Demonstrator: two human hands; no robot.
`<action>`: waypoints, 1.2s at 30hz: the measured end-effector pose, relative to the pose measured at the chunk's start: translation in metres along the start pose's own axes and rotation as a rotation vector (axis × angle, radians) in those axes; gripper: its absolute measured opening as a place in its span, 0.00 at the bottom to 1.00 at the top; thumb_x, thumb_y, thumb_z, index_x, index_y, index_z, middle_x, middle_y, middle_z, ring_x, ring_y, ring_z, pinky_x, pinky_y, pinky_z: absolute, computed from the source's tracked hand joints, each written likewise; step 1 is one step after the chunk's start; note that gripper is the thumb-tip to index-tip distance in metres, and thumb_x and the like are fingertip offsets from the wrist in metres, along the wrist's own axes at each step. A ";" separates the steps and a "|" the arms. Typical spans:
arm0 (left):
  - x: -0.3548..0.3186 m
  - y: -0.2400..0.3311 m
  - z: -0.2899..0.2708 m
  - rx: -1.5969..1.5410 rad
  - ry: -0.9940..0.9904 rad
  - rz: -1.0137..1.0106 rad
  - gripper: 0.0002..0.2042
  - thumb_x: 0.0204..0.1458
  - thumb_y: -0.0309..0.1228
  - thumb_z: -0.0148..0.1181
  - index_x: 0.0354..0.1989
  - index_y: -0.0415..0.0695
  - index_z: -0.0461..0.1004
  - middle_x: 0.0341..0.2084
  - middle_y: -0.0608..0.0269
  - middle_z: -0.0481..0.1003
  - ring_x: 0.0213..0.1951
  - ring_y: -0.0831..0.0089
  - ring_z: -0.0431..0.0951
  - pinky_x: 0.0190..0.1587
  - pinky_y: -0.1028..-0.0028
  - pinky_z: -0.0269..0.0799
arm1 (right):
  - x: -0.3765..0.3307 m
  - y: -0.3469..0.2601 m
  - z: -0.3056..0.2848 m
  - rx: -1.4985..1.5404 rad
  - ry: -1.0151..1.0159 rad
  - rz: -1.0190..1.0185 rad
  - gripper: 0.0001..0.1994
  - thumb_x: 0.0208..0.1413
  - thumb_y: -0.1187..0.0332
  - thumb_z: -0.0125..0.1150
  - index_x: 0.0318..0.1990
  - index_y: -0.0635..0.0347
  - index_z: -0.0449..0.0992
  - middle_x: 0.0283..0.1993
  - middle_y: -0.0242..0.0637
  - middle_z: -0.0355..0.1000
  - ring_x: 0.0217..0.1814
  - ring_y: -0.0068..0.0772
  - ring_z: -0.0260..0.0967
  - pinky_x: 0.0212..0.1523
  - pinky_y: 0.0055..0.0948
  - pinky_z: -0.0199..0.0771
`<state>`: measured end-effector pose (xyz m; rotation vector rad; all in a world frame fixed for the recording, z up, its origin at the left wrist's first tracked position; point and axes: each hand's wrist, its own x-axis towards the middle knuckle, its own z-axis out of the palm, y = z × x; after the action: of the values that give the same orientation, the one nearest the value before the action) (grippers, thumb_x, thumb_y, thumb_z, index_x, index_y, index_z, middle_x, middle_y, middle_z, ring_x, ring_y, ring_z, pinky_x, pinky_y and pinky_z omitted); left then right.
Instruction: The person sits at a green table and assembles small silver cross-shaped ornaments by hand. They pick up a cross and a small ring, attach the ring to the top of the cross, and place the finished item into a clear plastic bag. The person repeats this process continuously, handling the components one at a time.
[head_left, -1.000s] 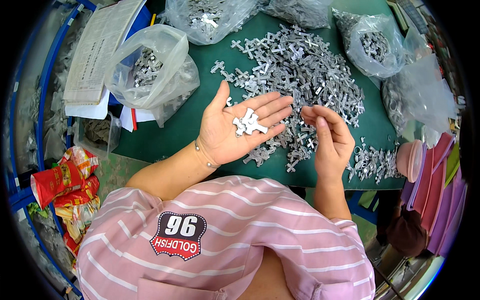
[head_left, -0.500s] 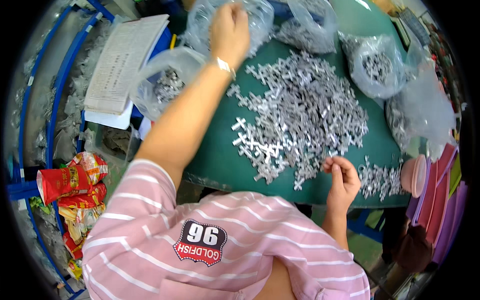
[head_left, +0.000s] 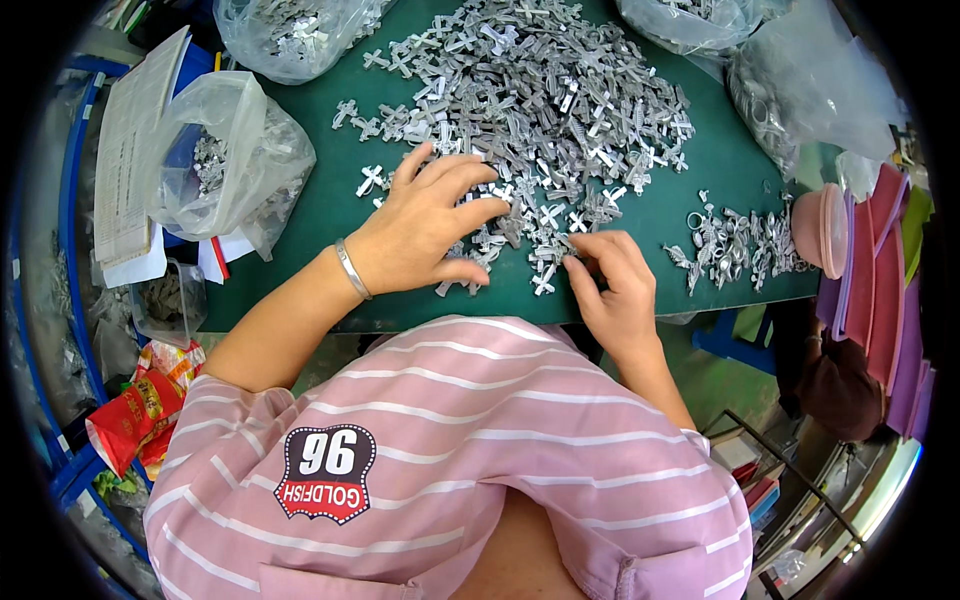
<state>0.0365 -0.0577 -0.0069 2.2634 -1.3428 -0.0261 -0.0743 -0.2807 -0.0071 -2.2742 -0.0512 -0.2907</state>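
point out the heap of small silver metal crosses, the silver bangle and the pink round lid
heap of small silver metal crosses [head_left: 540, 90], head view, middle of the heap
silver bangle [head_left: 352, 268], head view, band across the left wrist
pink round lid [head_left: 818, 228], head view, its top face

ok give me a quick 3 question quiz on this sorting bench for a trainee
1. True or false: the left hand lies palm down on the near edge of the pile of silver cross-shaped metal parts.
2. Multiple choice: what is on the left wrist? A) a watch B) a thin silver bangle C) a glove cuff
3. Fill in: the small heap of metal rings lies on the green table mat to the ____ of the right hand.

Key
1. True
2. B
3. right
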 end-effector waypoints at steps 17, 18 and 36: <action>0.007 0.027 0.004 -1.125 0.391 -0.567 0.08 0.50 0.24 0.57 0.39 0.38 0.72 0.34 0.60 0.73 0.33 0.75 0.76 0.34 0.79 0.72 | 0.032 -0.004 0.001 0.916 -0.083 0.603 0.09 0.54 0.72 0.57 0.38 0.70 0.75 0.30 0.39 0.74 0.26 0.22 0.72 0.23 0.17 0.72; 0.007 0.036 0.004 -1.379 0.274 -0.711 0.08 0.51 0.24 0.57 0.39 0.37 0.71 0.34 0.61 0.73 0.33 0.75 0.76 0.34 0.79 0.72 | 0.032 -0.005 0.000 1.005 -0.094 0.644 0.09 0.54 0.72 0.57 0.38 0.70 0.75 0.30 0.40 0.74 0.26 0.23 0.72 0.23 0.18 0.72; 0.012 0.040 0.011 -1.608 0.130 -0.859 0.10 0.54 0.27 0.54 0.39 0.32 0.72 0.29 0.56 0.75 0.32 0.71 0.78 0.35 0.77 0.76 | 0.025 -0.010 0.004 1.151 -0.115 0.660 0.07 0.53 0.76 0.56 0.37 0.70 0.75 0.30 0.41 0.74 0.28 0.27 0.73 0.27 0.22 0.76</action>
<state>0.0067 -0.0875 0.0031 1.1266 0.0635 -0.8641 -0.0508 -0.2721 0.0032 -1.0642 0.3737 0.1993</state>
